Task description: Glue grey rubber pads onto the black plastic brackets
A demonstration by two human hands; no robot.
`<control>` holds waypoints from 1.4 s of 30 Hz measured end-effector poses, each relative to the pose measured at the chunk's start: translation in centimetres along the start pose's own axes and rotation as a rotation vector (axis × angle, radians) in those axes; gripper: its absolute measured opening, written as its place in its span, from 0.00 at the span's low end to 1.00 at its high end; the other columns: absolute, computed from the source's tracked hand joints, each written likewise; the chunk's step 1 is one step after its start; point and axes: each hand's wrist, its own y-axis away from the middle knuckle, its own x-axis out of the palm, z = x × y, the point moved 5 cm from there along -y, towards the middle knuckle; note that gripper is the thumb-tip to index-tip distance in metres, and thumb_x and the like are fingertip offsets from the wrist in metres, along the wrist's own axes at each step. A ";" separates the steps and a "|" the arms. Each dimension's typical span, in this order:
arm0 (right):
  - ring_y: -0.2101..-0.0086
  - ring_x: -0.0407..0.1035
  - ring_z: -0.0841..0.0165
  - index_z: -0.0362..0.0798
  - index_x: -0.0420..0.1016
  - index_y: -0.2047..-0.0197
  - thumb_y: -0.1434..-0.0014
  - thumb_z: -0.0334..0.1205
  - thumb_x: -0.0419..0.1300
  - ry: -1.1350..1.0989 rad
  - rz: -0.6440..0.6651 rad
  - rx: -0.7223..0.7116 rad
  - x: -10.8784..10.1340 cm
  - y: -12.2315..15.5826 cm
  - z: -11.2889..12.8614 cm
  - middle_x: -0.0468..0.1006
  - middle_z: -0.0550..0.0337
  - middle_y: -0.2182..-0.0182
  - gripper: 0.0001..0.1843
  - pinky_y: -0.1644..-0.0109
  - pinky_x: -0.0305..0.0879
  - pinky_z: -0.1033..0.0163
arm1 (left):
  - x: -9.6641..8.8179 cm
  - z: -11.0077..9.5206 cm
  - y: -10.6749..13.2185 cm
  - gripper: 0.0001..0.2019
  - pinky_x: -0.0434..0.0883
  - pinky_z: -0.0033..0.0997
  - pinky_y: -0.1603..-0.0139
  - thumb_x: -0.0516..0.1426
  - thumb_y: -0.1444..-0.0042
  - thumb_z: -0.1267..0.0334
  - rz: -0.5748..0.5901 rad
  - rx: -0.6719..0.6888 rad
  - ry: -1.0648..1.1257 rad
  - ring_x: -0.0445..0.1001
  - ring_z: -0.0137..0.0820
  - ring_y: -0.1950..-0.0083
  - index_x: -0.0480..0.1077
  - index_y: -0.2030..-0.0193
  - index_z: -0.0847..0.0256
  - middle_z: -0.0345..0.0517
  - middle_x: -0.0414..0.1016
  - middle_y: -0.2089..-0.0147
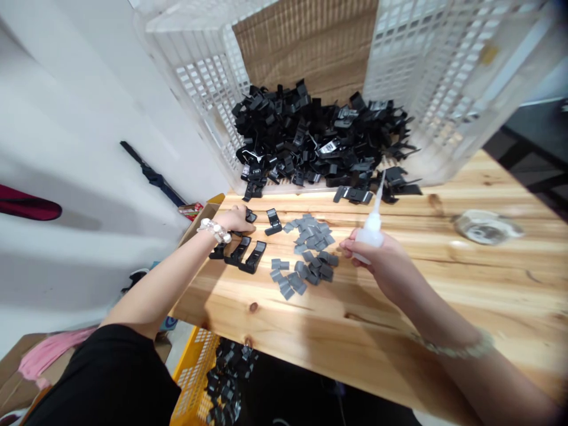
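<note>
Right hand clamped round squeeze bottle above table, nozzle upward. Bottle: probably light, soft-walled; hold by body, press lightly. Left hand over black clip; clip likely light, stiff; grip edges. Left-hand closure hidden, cannot tell. Right hand partly covers bottle body.

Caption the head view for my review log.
Right hand holding a white nozzle bottle, left hand among black parts, gray pieces between the hands on a wooden table.

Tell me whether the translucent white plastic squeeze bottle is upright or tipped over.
Roughly upright: the bottle has its long thin nozzle pointing up, with its body held lower down in the right hand.
</note>
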 end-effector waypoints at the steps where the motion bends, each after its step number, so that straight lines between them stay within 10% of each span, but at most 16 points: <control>1: 0.75 0.61 0.73 0.47 0.68 0.69 0.53 0.43 0.69 0.014 -0.004 -0.009 0.0 0.0 0.0 0.71 0.63 0.76 0.15 0.71 0.56 0.64 | 0.1 0.3 0.1 0.37 0.69 0.39 0.48 0.59 0.54 0.48 0.007 0.011 -0.009 0.71 0.51 0.41 0.60 0.38 0.64 0.64 0.66 0.36; 8: 0.74 0.63 0.73 0.47 0.68 0.69 0.55 0.43 0.70 0.035 -0.021 -0.007 0.1 -0.2 -0.3 0.71 0.63 0.76 0.16 0.72 0.56 0.65 | 0.9 1.7 0.4 0.43 0.64 0.40 0.40 0.60 0.58 0.52 -0.024 0.037 -0.029 0.62 0.53 0.34 0.53 0.34 0.62 0.64 0.58 0.32; 31: 0.72 0.65 0.70 0.47 0.70 0.70 0.51 0.40 0.70 0.014 -0.009 -0.035 -0.5 0.0 0.6 0.74 0.58 0.74 0.12 0.68 0.59 0.63 | 0.1 2.6 -0.1 0.27 0.60 0.51 0.40 0.59 0.54 0.56 -0.167 0.082 -0.067 0.75 0.52 0.49 0.64 0.47 0.62 0.58 0.78 0.54; 36: 0.72 0.66 0.70 0.47 0.70 0.69 0.55 0.39 0.71 0.014 -0.049 -0.030 -1.0 -0.9 -0.3 0.73 0.61 0.75 0.14 0.69 0.60 0.64 | -3.2 4.0 3.7 0.27 0.60 0.54 0.41 0.54 0.47 0.54 -0.301 0.064 -0.075 0.74 0.50 0.50 0.60 0.42 0.64 0.60 0.76 0.53; 42: 0.73 0.66 0.72 0.47 0.72 0.70 0.56 0.39 0.72 0.044 -0.057 -0.029 -0.9 -0.7 -0.4 0.74 0.62 0.75 0.14 0.71 0.59 0.66 | -3.8 5.7 14.1 0.29 0.55 0.57 0.37 0.54 0.46 0.59 -0.407 0.066 -0.145 0.72 0.50 0.48 0.57 0.38 0.64 0.61 0.75 0.49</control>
